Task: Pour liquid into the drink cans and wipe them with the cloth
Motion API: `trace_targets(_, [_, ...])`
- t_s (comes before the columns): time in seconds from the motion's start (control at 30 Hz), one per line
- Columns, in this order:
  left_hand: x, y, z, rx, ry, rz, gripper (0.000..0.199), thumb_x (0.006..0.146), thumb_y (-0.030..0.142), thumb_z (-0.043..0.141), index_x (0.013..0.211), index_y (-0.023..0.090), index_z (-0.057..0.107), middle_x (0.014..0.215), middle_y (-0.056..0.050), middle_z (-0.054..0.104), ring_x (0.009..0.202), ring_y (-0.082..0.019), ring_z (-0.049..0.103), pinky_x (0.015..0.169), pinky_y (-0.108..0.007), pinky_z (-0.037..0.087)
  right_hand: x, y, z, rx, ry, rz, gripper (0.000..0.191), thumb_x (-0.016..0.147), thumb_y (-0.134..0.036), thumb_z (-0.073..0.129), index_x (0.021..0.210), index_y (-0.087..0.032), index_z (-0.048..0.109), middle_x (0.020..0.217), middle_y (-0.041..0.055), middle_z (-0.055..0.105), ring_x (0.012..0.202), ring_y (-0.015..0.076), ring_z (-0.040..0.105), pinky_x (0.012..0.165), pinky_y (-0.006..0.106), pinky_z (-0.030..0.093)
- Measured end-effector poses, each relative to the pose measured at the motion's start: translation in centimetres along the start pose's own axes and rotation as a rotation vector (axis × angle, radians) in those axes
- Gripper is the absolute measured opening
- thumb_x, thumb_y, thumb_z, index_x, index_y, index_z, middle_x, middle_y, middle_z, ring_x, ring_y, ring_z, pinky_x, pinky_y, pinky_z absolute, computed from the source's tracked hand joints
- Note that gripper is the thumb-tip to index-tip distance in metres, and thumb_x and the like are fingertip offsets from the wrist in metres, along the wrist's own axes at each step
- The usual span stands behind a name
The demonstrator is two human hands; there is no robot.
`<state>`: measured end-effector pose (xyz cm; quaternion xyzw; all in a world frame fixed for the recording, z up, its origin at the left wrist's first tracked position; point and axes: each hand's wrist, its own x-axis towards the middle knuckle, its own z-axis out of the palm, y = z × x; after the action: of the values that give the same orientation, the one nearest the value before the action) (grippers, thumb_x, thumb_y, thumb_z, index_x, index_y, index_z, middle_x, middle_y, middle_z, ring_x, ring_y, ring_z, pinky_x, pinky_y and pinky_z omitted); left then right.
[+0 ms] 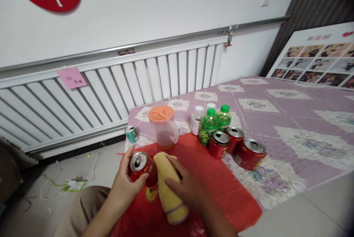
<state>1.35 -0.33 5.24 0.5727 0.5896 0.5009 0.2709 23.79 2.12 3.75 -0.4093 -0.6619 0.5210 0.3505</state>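
Note:
My left hand (128, 178) is wrapped round an opened red drink can (149, 178), its silver top facing up. In my right hand (188, 185) is a folded yellow cloth (168, 181) with a darker stripe near its lower end. The cloth's upper end rests against or very near the can's right side; I cannot tell if it presses on it. Both are above a red plastic bag (215, 189) spread over the table edge. Behind them stands a clear pitcher (163, 133) with an orange lid.
Three more opened red cans (250, 156) stand right, by green-capped bottles (208, 126) and white-capped bottles (197, 122). A small teal can (131, 135) sits at the table's left edge. The flowered tablecloth (260, 122) reaches back toward a white radiator (132, 82). Cords (55, 178) lie on the floor.

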Motion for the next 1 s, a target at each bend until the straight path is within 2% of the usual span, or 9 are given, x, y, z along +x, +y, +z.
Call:
trace_targets(0.13, [0.0,-0.8,0.2,0.077,-0.013,0.025,0.087,0.072,0.028,0.07,0.15,0.025,0.031,0.149,-0.012,0.046,0.135,-0.03,0.049,0.118,-0.052,0.033,-0.3,-0.3,-0.2,0.093,-0.002,-0.049,0.074,0.082,-0.028,0.064,0.152,-0.022,0.04,0.158,0.0098,0.043,0.144,0.0281,0.043,0.117,0.048,0.037])
trace_targets(0.3, [0.2,-1.7,0.6,0.112,-0.027,0.022,0.086,0.073,0.029,0.069,0.15,0.024,0.03,0.151,-0.013,0.045,0.137,-0.03,0.048,0.118,-0.051,0.035,0.0,0.6,-0.2,0.058,0.035,0.004,0.071,0.083,-0.028,0.063,0.15,-0.023,0.042,0.153,0.0099,0.05,0.137,0.029,0.05,0.115,0.05,0.04])
trace_targets(0.5, [0.1,-3.3,1.3,0.173,-0.086,0.044,0.085,0.072,0.026,0.065,0.15,0.023,0.031,0.153,-0.013,0.044,0.14,-0.031,0.045,0.119,-0.054,0.033,0.1,1.4,-0.4,0.139,0.061,0.005,0.067,0.086,-0.032,0.06,0.151,-0.026,0.04,0.144,0.0084,0.059,0.12,0.0268,0.063,0.1,0.043,0.053])
trace_targets(0.63, [-0.2,-4.1,1.3,0.177,-0.149,0.047,0.084,0.071,0.02,0.064,0.149,0.021,0.033,0.149,-0.014,0.048,0.138,-0.032,0.048,0.118,-0.055,0.035,0.1,1.5,-0.6,0.173,0.066,0.004,0.067,0.086,-0.035,0.061,0.149,-0.024,0.042,0.141,0.0098,0.06,0.117,0.0274,0.064,0.093,0.04,0.056])
trace_targets(0.87, [-0.1,-3.5,0.4,0.15,-0.286,0.025,0.091,0.072,0.01,0.061,0.155,0.026,0.026,0.153,-0.012,0.047,0.142,-0.028,0.045,0.118,-0.049,0.037,0.3,1.7,-0.3,0.149,0.067,0.022,0.067,0.086,-0.03,0.061,0.149,-0.024,0.041,0.141,0.0099,0.06,0.117,0.0271,0.064,0.096,0.042,0.055])
trace_targets(1.0, [0.1,-3.0,0.0,0.134,-0.302,0.012,0.092,0.071,0.01,0.063,0.154,0.026,0.028,0.151,-0.011,0.051,0.139,-0.028,0.049,0.115,-0.046,0.041,0.5,1.7,-0.1,0.169,0.07,0.041,0.069,0.084,-0.031,0.062,0.149,-0.022,0.042,0.145,0.0116,0.058,0.122,0.0287,0.062,0.1,0.046,0.053])
